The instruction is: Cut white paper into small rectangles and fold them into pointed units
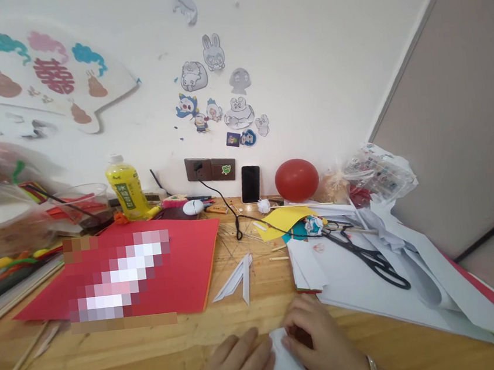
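Note:
A narrow piece of white paper (287, 364) lies at the bottom centre, between my two hands. My left hand (239, 362) rests on its left edge, fingers together and fingertips against the paper. On the other side my right hand (317, 339) pinches the paper's upper right edge between thumb and curled fingers. A bracelet is on the right wrist. Beyond the hands lie thin folded white paper strips (238, 277), meeting in a point. A stack of small white paper pieces (306, 264) is just past my right hand.
Red sheets (188, 262) lie at left, partly pixelated. Black scissors (369, 254) rest on white sheets at right. A yellow bottle (127, 189), a phone (251, 184), a black cable and a red balloon (296, 180) are along the wall.

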Action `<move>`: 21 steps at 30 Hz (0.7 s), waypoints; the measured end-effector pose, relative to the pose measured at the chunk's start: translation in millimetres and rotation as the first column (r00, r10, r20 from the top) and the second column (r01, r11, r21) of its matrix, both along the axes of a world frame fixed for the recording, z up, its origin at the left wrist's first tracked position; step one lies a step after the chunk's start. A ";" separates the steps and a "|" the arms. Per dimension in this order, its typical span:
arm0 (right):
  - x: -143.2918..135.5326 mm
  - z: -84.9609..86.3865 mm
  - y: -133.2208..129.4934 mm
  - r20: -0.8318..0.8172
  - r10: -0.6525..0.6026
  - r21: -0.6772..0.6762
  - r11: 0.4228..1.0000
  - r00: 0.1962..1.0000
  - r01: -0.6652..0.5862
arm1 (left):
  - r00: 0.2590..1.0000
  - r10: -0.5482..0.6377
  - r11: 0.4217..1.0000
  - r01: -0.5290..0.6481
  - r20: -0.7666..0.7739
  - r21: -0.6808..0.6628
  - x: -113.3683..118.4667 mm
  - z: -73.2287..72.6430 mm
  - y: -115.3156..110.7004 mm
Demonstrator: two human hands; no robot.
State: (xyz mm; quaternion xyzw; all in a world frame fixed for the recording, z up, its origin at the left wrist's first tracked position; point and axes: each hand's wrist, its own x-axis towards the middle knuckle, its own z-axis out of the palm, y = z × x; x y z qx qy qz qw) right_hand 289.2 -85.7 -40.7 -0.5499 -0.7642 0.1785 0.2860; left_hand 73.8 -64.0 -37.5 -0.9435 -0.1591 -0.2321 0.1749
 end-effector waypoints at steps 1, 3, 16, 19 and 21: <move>1.0 -0.7 0.4 -0.002 0.012 0.020 1.000 1.000 -0.012 | 0.999 -0.010 1.000 0.011 -0.034 0.023 -0.1 0.8 2.2; 2.5 -1.8 0.8 0.001 0.040 0.068 0.997 0.999 -0.040 | 0.995 -0.021 0.998 0.026 -0.098 0.053 0.0 -0.6 4.8; 5.4 6.5 -0.2 0.454 0.149 0.526 0.752 0.879 -0.398 | 0.984 0.041 0.996 -0.053 -0.174 -0.065 -1.0 2.5 -4.8; 6.6 7.6 -2.9 0.492 0.175 0.484 0.759 0.853 -0.435 | 0.984 0.022 0.998 -0.033 -0.179 -0.055 -0.2 1.9 -3.8; 7.1 8.2 -3.9 0.497 0.192 0.466 0.764 0.846 -0.447 | 0.984 0.019 0.999 -0.027 -0.176 -0.044 0.7 0.8 -2.9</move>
